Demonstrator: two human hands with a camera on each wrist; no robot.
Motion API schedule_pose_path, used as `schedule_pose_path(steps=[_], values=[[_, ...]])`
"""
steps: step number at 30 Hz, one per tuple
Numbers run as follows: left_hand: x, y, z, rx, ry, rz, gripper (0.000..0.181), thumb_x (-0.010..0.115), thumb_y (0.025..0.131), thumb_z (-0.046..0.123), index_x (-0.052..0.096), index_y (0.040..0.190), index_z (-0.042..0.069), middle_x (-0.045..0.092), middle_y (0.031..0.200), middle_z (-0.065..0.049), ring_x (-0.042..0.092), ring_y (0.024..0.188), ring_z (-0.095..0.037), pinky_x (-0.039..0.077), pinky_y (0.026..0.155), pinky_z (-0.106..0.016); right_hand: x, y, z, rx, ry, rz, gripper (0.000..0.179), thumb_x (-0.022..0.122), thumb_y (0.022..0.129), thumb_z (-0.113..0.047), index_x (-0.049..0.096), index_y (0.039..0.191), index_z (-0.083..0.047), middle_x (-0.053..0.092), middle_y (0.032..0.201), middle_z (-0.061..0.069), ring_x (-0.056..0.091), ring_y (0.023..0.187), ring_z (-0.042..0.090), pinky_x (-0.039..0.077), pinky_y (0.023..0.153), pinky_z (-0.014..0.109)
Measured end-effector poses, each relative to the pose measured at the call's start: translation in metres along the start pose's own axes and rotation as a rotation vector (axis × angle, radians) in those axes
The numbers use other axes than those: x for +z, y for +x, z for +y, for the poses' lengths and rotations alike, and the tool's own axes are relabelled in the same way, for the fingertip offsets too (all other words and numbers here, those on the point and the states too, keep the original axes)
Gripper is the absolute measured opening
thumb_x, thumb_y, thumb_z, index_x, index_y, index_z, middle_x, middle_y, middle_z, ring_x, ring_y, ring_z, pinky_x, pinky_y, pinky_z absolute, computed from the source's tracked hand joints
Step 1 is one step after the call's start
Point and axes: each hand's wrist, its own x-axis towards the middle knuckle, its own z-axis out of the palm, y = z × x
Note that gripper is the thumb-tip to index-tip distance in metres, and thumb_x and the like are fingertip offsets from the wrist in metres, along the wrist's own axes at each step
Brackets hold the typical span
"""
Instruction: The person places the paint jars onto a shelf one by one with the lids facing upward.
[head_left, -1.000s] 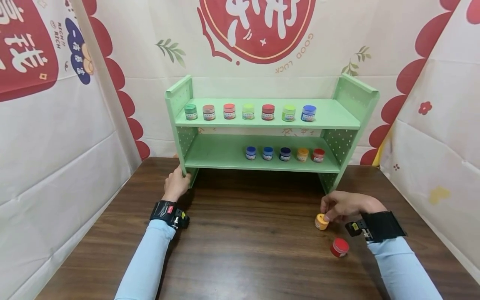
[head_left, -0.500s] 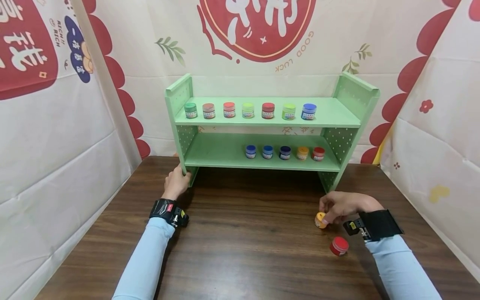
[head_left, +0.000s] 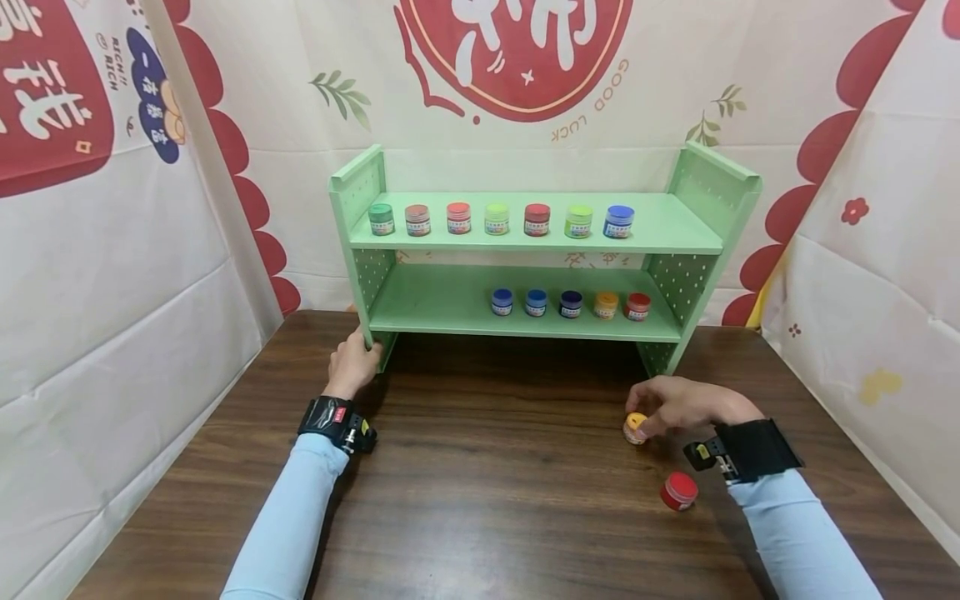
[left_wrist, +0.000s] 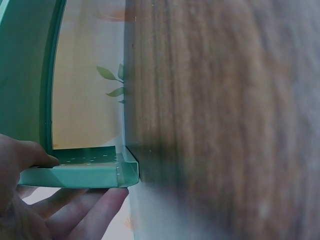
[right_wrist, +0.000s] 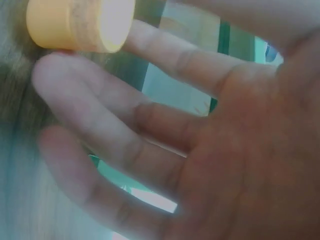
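Observation:
A small yellow-orange paint jar (head_left: 634,428) is pinched between the thumb and fingers of my right hand (head_left: 686,404), over the right side of the table. In the right wrist view the jar (right_wrist: 75,22) lies sideways in the picture at the fingertips, the other fingers loosely bent below it. My left hand (head_left: 352,367) grips the lower left side panel of a green two-tier shelf (head_left: 442,304). Its thumb is on one face of the panel (left_wrist: 75,177) and its fingers on the other. A red-lidded jar (head_left: 679,491) stands on the table nearer than my right hand.
Several jars in greens, reds and a blue-lidded one (head_left: 618,222) line the upper tier. On the lower tier a row runs from a blue jar (head_left: 502,302) to a red jar (head_left: 637,307) at its right. Printed cloth (head_left: 525,171) hangs behind the brown table (head_left: 480,467).
My right hand has moved the yellow-orange jar slightly away from me, toward the shelf, and a little left. The left hand keeps its hold on the panel.

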Motion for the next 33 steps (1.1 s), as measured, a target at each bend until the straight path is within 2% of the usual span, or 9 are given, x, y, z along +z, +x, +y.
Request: schedule_pose_path(steps=[7, 16, 20, 27, 33], values=[[-0.0008, -0.0017, -0.0012, -0.013, -0.002, -0.011, 0.023, 0.052, 0.101, 0.027, 0.056, 0.118, 0.012, 0.064, 0.099, -0.019, 0.062, 0.091, -0.040, 0.047, 0.072, -0.052, 0.0029, 0.0038, -0.0027, -0.029, -0.074, 0.086, 0.024, 0.082, 0.086, -0.016, 0.066, 0.102, -0.008, 0.066, 0.093, 0.004, 0.059, 0.082, 0.017, 0.049, 0.072, 0.033], [0.0001, -0.0021, -0.0007, -0.011, -0.002, -0.019, 0.021, 0.051, 0.101, 0.027, 0.054, 0.116, 0.013, 0.062, 0.098, -0.019, 0.060, 0.090, -0.038, 0.046, 0.072, -0.050, 0.0049, 0.0063, 0.0025, -0.034, -0.116, 0.138, 0.028, 0.085, 0.082, -0.016, 0.066, 0.102, -0.010, 0.064, 0.092, 0.004, 0.054, 0.083, 0.019, 0.045, 0.072, 0.033], [0.0002, -0.0018, -0.0003, -0.012, -0.003, -0.018, 0.020, 0.051, 0.101, 0.027, 0.054, 0.115, 0.012, 0.063, 0.099, -0.019, 0.061, 0.091, -0.039, 0.046, 0.072, -0.051, 0.0048, 0.0069, 0.0041, -0.020, -0.123, 0.147, 0.027, 0.086, 0.081, -0.016, 0.067, 0.100, -0.011, 0.064, 0.092, 0.003, 0.054, 0.082, 0.018, 0.045, 0.070, 0.032], [-0.0003, -0.0013, -0.0009, -0.017, -0.006, -0.019, 0.023, 0.051, 0.101, 0.028, 0.055, 0.117, 0.011, 0.066, 0.104, -0.021, 0.064, 0.096, -0.042, 0.048, 0.074, -0.054, 0.0031, 0.0076, 0.0041, -0.028, -0.112, 0.146, 0.021, 0.077, 0.088, -0.012, 0.068, 0.106, -0.008, 0.066, 0.094, 0.003, 0.057, 0.082, 0.017, 0.049, 0.071, 0.032], [-0.0001, -0.0010, -0.0012, -0.005, 0.004, -0.012, 0.029, 0.051, 0.101, 0.027, 0.056, 0.124, 0.011, 0.063, 0.094, -0.019, 0.062, 0.089, -0.039, 0.047, 0.071, -0.051, 0.0006, 0.0057, 0.0065, -0.048, -0.081, 0.135, 0.025, 0.073, 0.087, -0.006, 0.068, 0.112, -0.004, 0.068, 0.097, 0.005, 0.058, 0.084, 0.018, 0.050, 0.071, 0.032]])
